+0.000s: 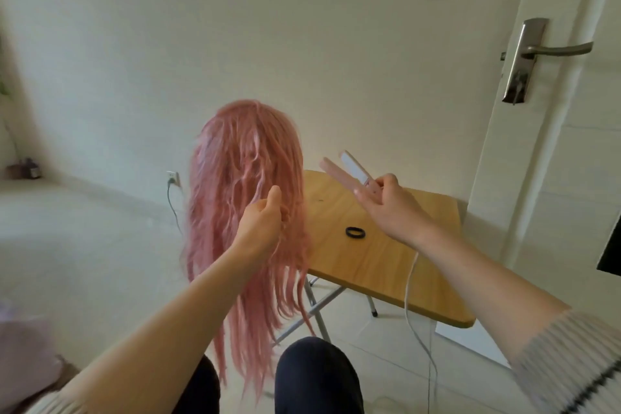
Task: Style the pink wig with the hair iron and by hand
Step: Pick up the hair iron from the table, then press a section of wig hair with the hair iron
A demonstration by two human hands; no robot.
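The wig hangs upright in the centre of the frame, its long pink strands falling to the lower middle, past the person's dark-clad knees. What holds it up is hidden under the hair.

The left hand reaches in from the lower left and lies against the wig's right side, about halfway down. Its fingers are curled round a lock of hair, the thumb pointing up along the strands.

The right hand comes from the lower right and is held to the right of the wig, well apart from it and above the table. It grips the iron by its base, two fingers stretched forward along the underside. The iron points to the upper left, toward the wig but not touching it, and its two pink plates stand spread apart. A white cord drops from the hand across the table edge to the floor.

A black hair tie lies on the wooden table, between the two hands and lower than the iron. A door handle shows at the upper right, and a wall socket left of the wig.
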